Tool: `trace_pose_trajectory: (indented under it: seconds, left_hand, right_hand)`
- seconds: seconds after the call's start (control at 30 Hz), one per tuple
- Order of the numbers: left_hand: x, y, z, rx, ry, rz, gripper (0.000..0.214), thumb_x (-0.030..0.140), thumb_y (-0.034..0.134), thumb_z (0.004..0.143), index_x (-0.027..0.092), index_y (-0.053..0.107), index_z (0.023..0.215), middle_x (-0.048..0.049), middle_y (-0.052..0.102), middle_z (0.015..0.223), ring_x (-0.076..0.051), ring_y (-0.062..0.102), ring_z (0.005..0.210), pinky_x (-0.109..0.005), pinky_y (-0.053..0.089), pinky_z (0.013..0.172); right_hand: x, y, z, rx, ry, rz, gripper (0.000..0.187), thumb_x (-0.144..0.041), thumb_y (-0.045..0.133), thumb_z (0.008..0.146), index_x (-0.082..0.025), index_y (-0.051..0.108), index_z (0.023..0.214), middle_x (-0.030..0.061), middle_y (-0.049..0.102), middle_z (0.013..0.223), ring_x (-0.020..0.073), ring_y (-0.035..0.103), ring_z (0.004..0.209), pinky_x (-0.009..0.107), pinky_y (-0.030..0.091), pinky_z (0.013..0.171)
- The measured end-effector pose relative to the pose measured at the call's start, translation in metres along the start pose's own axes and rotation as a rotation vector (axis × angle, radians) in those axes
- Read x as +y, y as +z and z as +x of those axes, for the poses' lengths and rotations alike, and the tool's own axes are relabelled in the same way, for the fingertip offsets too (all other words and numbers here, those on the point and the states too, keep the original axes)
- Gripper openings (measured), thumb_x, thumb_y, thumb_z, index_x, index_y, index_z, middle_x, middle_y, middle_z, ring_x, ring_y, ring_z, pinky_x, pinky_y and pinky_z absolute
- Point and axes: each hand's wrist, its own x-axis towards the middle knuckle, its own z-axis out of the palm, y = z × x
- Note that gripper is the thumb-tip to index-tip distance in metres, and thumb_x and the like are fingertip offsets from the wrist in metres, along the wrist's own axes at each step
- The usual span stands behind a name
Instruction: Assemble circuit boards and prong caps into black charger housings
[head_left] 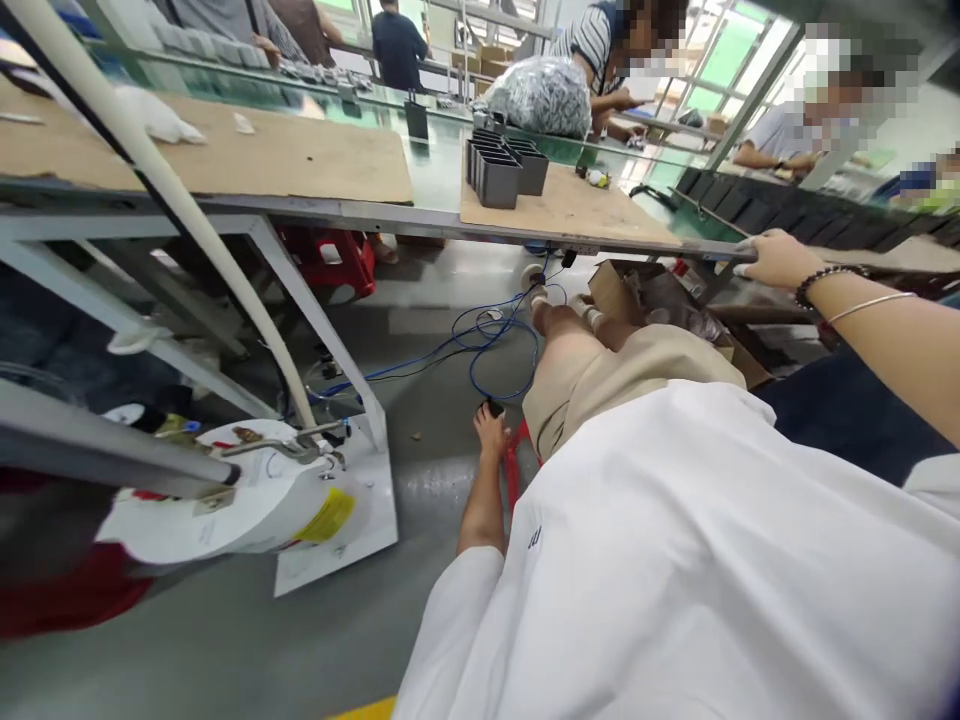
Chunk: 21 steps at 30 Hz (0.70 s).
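I am bent low beside the workbench. My left hand (490, 432) reaches down to the grey floor next to a red stool leg (512, 470). Its fingertips are bunched on a small black piece (495, 407). My right hand (776, 258), with white finger cots and bracelets at the wrist, is curled over the metal table edge (660, 243). My white shirt and beige-trousered leg fill the lower right.
Black open boxes (501, 170) stand on a cardboard sheet (577, 210), with a bag of parts (541, 95) behind. On the floor lie a blue cable (480, 350), a white tank (247, 500) and a cardboard box (622, 295). Other people work at the far side.
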Motion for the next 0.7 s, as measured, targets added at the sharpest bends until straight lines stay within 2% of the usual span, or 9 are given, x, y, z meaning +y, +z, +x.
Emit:
trace_pose_trajectory:
  seconds: [0.1,0.17,0.23,0.33,0.37,0.43,0.5,0.6,0.7]
  left_hand:
    - [0.032,-0.021,0.019,0.11,0.095,0.011,0.042,0.033,0.07,0.092,0.019,0.063,0.131,-0.0143,0.047,0.154,-0.035,0.042,0.146,-0.061,0.036,0.12]
    - [0.058,-0.043,0.031,0.2,0.16,0.004,0.044,0.032,0.075,0.087,0.017,0.069,0.129,-0.0202,0.034,0.16,-0.04,0.027,0.155,-0.058,0.024,0.127]
    - [0.091,-0.068,0.038,0.288,0.23,-0.007,0.047,0.039,0.077,0.085,0.017,0.072,0.127,-0.0198,0.026,0.163,-0.04,0.019,0.158,-0.054,0.019,0.129]
    - [0.151,-0.099,0.034,0.378,0.373,-0.086,0.055,0.057,0.077,0.079,0.022,0.075,0.121,-0.0106,0.023,0.164,-0.036,0.028,0.155,-0.045,0.026,0.128]
    - [0.172,-0.106,0.029,0.39,0.497,-0.311,0.057,0.06,0.078,0.077,0.021,0.077,0.118,-0.0093,0.027,0.163,-0.035,0.034,0.153,-0.042,0.029,0.127]
    - [0.212,-0.117,0.017,0.331,0.676,-0.744,0.057,0.067,0.077,0.073,0.025,0.08,0.111,-0.0045,0.038,0.158,-0.032,0.046,0.146,-0.04,0.036,0.124]
    - [0.247,-0.126,0.005,0.198,0.709,-1.015,0.049,0.063,0.084,0.064,0.029,0.082,0.099,-0.0012,0.047,0.153,-0.031,0.054,0.139,-0.041,0.039,0.123]
    - [0.285,-0.138,-0.004,-0.021,0.506,-1.301,0.041,0.055,0.091,0.056,0.032,0.082,0.088,0.0009,0.059,0.145,-0.032,0.053,0.141,-0.047,0.039,0.123]
    - [0.316,-0.15,0.0,-0.179,0.343,-1.393,0.039,0.07,0.076,0.07,0.041,0.08,0.095,0.0017,0.069,0.134,-0.032,0.058,0.135,-0.06,0.045,0.115]
  right_hand:
    - [-0.002,0.015,0.007,-0.025,-0.002,0.128,0.049,-0.02,0.063,0.096,0.014,0.06,0.132,0.0392,0.06,0.132,0.0224,0.059,0.126,0.031,0.04,0.096]
    - [-0.011,0.02,0.011,0.031,0.0,0.242,0.045,-0.02,0.06,0.098,0.012,0.063,0.129,0.0361,0.063,0.13,0.0238,0.058,0.127,0.032,0.04,0.1]
    - [-0.025,0.018,0.013,0.121,-0.038,0.377,0.04,-0.021,0.057,0.099,0.005,0.067,0.128,0.029,0.066,0.131,0.0227,0.058,0.127,0.031,0.04,0.104]
    - [-0.053,0.005,0.01,0.258,-0.155,0.713,0.037,-0.022,0.063,0.094,-0.006,0.071,0.126,0.0226,0.067,0.132,0.023,0.063,0.118,0.033,0.047,0.102]
    - [-0.063,-0.002,0.006,0.235,-0.194,0.851,0.037,-0.022,0.067,0.091,-0.009,0.072,0.125,0.0205,0.07,0.127,0.0234,0.067,0.109,0.036,0.05,0.1]
    - [-0.081,-0.016,-0.003,0.057,-0.255,1.186,0.043,-0.027,0.07,0.088,-0.014,0.069,0.128,0.0137,0.076,0.113,0.0238,0.071,0.098,0.039,0.055,0.095]
    - [-0.094,-0.031,-0.013,-0.245,-0.312,1.468,0.045,-0.03,0.069,0.088,-0.02,0.065,0.131,0.0079,0.078,0.105,0.0247,0.073,0.095,0.042,0.059,0.09]
    - [-0.1,-0.05,-0.018,-0.558,-0.236,1.751,0.043,-0.036,0.059,0.095,-0.023,0.058,0.136,0.0097,0.075,0.116,0.0238,0.074,0.099,0.041,0.062,0.088]
    - [-0.094,-0.061,-0.007,-0.677,-0.156,1.88,0.044,-0.046,0.056,0.098,-0.025,0.056,0.137,0.0105,0.073,0.118,0.0232,0.073,0.097,0.041,0.063,0.087]
